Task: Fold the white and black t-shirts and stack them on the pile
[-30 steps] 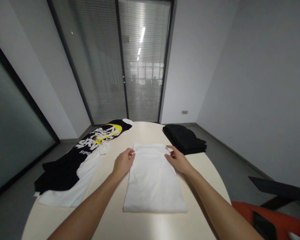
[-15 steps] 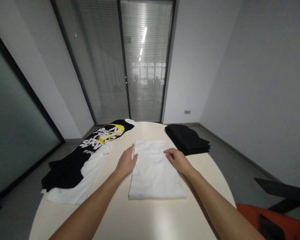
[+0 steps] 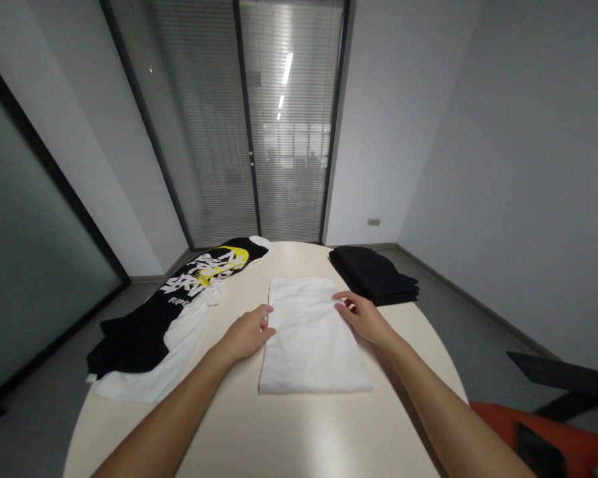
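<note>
A white folded garment [image 3: 311, 345] lies flat in the middle of the table, shaped into a neat rectangle. My left hand [image 3: 249, 332] is at its left edge, thumb and fingers apart, the thumb tip touching the cloth. At the upper right edge rests my right hand [image 3: 361, 315], its fingertips on the cloth and its thumb and fingers parted. Neither hand has the cloth gripped. Just beyond my right hand sits a stack of folded black clothes [image 3: 373, 275].
Along the table's left side lie a black T-shirt [image 3: 144, 332] with white and yellow print and white clothing [image 3: 179, 355] under it. The pale table [image 3: 259, 438] has a rounded edge. An orange chair [image 3: 508, 431] with black armrests stands at the lower right.
My left hand has slid nearer to me along the garment's left edge, its fingers now more bent. My right hand has shifted slightly right. The garment stays folded and flat.
</note>
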Motion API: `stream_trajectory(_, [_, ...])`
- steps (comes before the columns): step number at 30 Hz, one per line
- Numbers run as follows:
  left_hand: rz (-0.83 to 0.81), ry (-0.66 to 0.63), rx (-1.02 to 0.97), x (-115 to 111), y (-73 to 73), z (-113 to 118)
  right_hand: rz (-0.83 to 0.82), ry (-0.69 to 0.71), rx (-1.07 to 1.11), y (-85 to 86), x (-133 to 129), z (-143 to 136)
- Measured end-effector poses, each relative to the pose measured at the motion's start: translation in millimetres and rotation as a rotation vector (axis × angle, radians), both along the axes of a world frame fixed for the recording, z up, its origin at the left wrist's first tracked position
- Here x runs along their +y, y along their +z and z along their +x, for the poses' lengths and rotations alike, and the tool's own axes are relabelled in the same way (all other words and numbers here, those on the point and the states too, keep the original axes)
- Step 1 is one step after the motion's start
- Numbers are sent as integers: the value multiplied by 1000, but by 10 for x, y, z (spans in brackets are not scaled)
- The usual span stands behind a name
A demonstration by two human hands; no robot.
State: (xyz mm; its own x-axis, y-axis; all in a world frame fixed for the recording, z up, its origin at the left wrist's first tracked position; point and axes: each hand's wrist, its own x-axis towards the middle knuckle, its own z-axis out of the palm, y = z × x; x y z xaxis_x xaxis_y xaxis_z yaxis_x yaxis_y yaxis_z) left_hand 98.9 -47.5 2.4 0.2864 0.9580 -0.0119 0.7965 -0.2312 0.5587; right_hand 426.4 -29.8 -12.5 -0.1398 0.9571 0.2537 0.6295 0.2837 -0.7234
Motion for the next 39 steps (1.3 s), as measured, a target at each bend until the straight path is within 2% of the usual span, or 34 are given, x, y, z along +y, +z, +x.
stream_trajectory(4, [56,38,22,-37,-28,100,-111,99,-103,37,-123,32])
stream_trajectory(7, [142,91,30,-8,-93,191,-91,114,-155,12,-122,-9])
stream_trajectory(10, [181,183,-68,86,-151,243,22,26,-220,-29,-1,-114])
stream_trajectory(13, [96,248,-228,158,-154,219,123,-90,-286,-21,114,-209])
stream_trajectory(15, [62,242,-261,150,-123,166,106,-175,-336,23,119,-234])
stream_trajectory(18, [-65,139,-237,61,-49,79,-45,-216,-401,124,3,-209])
stream_trajectory(22, [-337,-34,-266,-76,73,34,-200,-89,-382,269,-223,-92])
stream_trajectory(24, [-404,-84,-278,-113,127,29,-281,35,-305,332,-295,-14])
stream_trajectory(27, [-481,-147,-310,-118,176,4,-492,207,-155,400,-332,110])
stream_trajectory(30, [-533,-181,-299,-89,180,-50,-638,309,-32,422,-328,218])
stream_trajectory(35, [-560,-231,-259,-34,140,-145,-721,352,13,408,-314,310])
stream_trajectory(39, [-478,-199,-174,-38,159,-149,-607,398,-14,411,-308,272])
